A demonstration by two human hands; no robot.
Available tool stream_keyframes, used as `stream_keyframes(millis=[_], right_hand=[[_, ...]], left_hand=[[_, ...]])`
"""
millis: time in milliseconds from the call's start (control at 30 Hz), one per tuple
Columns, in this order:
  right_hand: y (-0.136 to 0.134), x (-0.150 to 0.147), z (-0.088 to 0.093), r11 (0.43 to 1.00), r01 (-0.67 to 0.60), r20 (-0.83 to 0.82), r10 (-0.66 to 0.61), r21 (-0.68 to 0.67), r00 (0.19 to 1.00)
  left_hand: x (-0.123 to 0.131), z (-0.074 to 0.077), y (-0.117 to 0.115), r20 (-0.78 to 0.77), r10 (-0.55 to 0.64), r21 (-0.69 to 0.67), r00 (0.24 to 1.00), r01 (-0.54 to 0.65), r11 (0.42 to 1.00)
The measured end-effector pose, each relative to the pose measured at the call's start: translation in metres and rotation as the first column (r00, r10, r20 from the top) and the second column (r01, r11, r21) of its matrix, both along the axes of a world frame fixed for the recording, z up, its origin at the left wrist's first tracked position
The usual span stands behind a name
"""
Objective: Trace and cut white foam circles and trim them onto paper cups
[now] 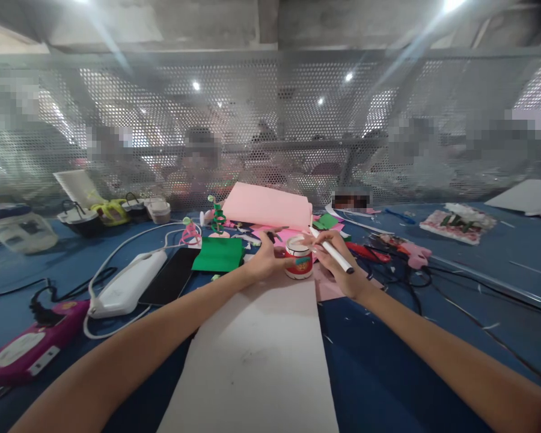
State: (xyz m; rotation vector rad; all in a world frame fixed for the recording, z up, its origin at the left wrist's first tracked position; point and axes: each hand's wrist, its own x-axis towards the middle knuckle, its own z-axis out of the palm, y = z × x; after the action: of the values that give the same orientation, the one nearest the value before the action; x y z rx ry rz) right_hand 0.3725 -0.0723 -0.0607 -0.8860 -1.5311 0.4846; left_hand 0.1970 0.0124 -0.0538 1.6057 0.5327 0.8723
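Observation:
A small red can [299,269] with a pale upper part and a printed label stands upright at the far end of a long white paper sheet [261,361]. My left hand [267,258] is closed around its left side, thumb across the front; a small black piece, perhaps a marker cap, shows by the fingers. In my right hand [338,264], a white marker [338,256] with a black end is pinched, its tip pointing up and left just above the can's right side. Some right fingers are close to the can's rim; whether they touch it I cannot tell.
Behind the can lies a pink paper roll [268,205]. To the left are green paper [219,254], a black phone [171,276], a white power bank [128,282] and a magenta power strip [36,343]. Cables and a pink glue gun [417,254] lie right. Perforated metal screen [275,120] behind.

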Motion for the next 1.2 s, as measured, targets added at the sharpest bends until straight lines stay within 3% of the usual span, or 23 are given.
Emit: stream_keyframes(millis=[100, 200, 367, 500, 600, 700, 800, 900, 1100, 1200], right_hand=[[0.0, 0.001, 0.001, 1.0, -0.017, 0.004, 0.017, -0.009, 1.0], [-0.001, 0.0, 0.002, 0.999, -0.042, -0.011, 0.042, 0.003, 0.999], [0.001, 0.002, 0.002, 0.999, -0.035, -0.039, 0.036, 0.023, 0.999], [0.01, 0.013, 0.004, 0.993, 0.042, -0.209, -0.018, 0.11, 0.978], [0.015, 0.023, 0.007, 0.989, 0.11, -0.304, -0.075, 0.101, 0.95], [0.01, 0.024, 0.01, 0.989, 0.123, -0.204, -0.103, 0.088, 0.973], [-0.002, 0.015, 0.011, 0.991, 0.074, 0.073, -0.082, 0.109, 0.994], [-0.01, 0.008, 0.01, 0.988, 0.016, 0.345, -0.07, 0.156, 0.936], [-0.01, 0.011, 0.009, 0.992, -0.008, 0.364, -0.04, 0.129, 0.93], [-0.01, 0.012, 0.008, 0.994, -0.004, 0.351, -0.035, 0.111, 0.936]], left_hand=[[0.0, -0.005, 0.005, -0.125, -0.03, -0.022, 0.992, 0.028, 0.999], [0.002, -0.013, 0.013, -0.087, -0.025, 0.016, 0.996, 0.026, 1.0], [0.003, -0.019, 0.019, -0.077, -0.09, -0.043, 0.993, 0.087, 0.995], [0.002, -0.018, 0.019, -0.12, -0.043, -0.03, 0.992, 0.04, 0.999], [0.002, -0.015, 0.017, -0.126, -0.032, -0.024, 0.991, 0.029, 0.999], [0.003, -0.013, 0.015, -0.148, 0.004, -0.015, 0.989, -0.006, 1.0], [0.003, -0.013, 0.015, -0.119, -0.006, -0.028, 0.993, 0.003, 1.0], [0.002, -0.011, 0.014, -0.057, -0.031, -0.035, 0.998, 0.029, 0.999], [0.002, 0.0, 0.005, 0.141, -0.024, -0.06, 0.99, 0.033, 0.998], [0.004, 0.002, 0.002, 0.164, 0.001, -0.054, 0.986, 0.008, 0.999]])
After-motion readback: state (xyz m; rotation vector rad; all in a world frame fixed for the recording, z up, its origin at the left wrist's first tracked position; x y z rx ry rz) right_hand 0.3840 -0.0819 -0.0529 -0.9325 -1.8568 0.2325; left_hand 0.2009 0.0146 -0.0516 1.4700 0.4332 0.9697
